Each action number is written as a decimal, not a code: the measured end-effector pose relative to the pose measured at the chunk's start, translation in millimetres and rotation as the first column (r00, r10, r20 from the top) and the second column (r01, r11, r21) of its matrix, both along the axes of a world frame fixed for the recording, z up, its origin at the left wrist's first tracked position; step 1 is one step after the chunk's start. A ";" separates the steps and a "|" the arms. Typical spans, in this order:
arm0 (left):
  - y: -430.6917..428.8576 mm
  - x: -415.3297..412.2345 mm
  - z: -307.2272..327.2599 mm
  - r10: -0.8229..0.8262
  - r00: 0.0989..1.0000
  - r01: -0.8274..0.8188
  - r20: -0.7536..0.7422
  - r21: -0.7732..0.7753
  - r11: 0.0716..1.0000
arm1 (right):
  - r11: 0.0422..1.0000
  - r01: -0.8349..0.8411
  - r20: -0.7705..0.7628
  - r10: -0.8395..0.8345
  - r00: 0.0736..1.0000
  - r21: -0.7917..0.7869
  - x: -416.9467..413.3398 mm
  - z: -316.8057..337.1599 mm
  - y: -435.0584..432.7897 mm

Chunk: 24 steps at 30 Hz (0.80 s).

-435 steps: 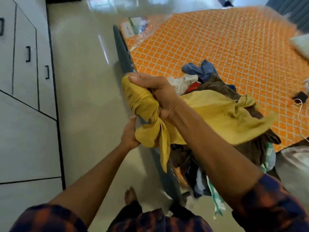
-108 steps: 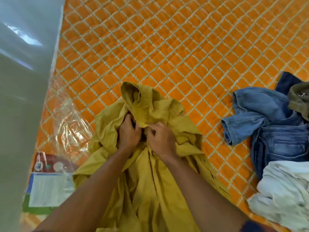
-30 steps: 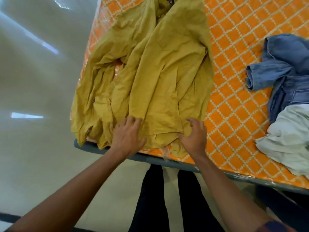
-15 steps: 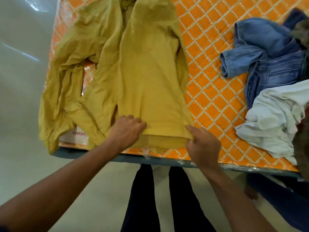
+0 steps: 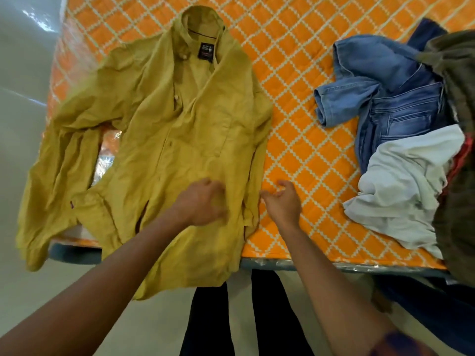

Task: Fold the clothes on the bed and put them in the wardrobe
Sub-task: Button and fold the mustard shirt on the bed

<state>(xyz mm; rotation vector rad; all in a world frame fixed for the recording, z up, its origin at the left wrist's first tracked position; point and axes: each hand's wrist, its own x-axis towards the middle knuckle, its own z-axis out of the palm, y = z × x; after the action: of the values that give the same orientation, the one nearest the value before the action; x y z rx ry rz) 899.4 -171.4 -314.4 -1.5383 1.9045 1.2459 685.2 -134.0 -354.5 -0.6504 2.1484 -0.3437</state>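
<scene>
A mustard-yellow button shirt [image 5: 180, 119] lies spread front-up on the orange quilted bed [image 5: 295, 119], collar away from me, its hem and left sleeve hanging over the near edge. My left hand [image 5: 203, 199] rests palm-down on the shirt's lower front, fingers loosely curled. My right hand [image 5: 281, 200] hovers at the shirt's right side seam, fingers apart, holding nothing. The wardrobe is out of view.
To the right lies a heap of clothes: blue jeans [image 5: 385, 93], a white garment [image 5: 408, 186] and a dark olive piece [image 5: 457, 73]. Clear plastic wrap [image 5: 105, 155] shows under the shirt's left sleeve. Glossy floor [image 5: 23, 60] runs along the left; my legs stand at the bed's edge.
Both hands have let go of the hem and moved up the shirt. The shirt now lies flatter, its hem hanging over the bed edge.
</scene>
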 end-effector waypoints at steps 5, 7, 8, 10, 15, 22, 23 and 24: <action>-81.1 -47.2 -35.2 0.355 0.923 -0.382 -0.148 -0.245 0.891 | 0.936 -0.349 0.063 0.346 0.936 0.041 28.1 -16.1 -30.1; -108.1 -57.7 -41.3 0.445 0.893 -0.448 -0.064 -0.225 0.865 | 0.979 -0.185 0.165 0.198 0.966 -0.088 24.1 -19.7 -20.0; -118.6 -60.7 -43.7 0.480 0.877 -0.474 -0.029 -0.217 0.853 | 0.991 -0.001 0.218 0.030 0.976 -0.135 14.1 -18.7 -16.3; -132.3 -63.3 -48.1 0.512 0.859 -0.501 0.014 -0.184 0.845 | 0.908 0.367 0.202 -0.328 0.923 -0.203 -18.9 -4.7 -23.3; -157.3 -73.9 -52.2 0.556 0.827 -0.548 0.083 -0.108 0.830 | 0.974 -0.083 -0.113 0.060 0.992 -0.212 -171.2 88.5 -102.2; -169.3 -103.5 -51.6 0.559 0.819 -0.535 0.130 -0.176 0.826 | 0.817 -0.555 -0.667 0.500 0.553 0.153 -309.8 185.9 -208.1; -169.3 -109.2 -50.8 0.559 0.819 -0.538 0.130 -0.169 0.826 | 0.760 -0.592 -0.616 0.607 0.501 0.267 -310.3 181.6 -213.4; -167.4 -113.1 -50.4 0.563 0.816 -0.542 0.130 -0.164 0.824 | 0.680 -0.623 -0.515 0.720 0.465 0.387 -309.2 175.4 -214.6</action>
<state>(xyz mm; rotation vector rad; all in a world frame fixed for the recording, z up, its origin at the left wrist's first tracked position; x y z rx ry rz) 786.3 -338.8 -364.7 -2.2984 1.4827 1.1698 376.0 -348.6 -179.1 -1.6558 2.2490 0.5703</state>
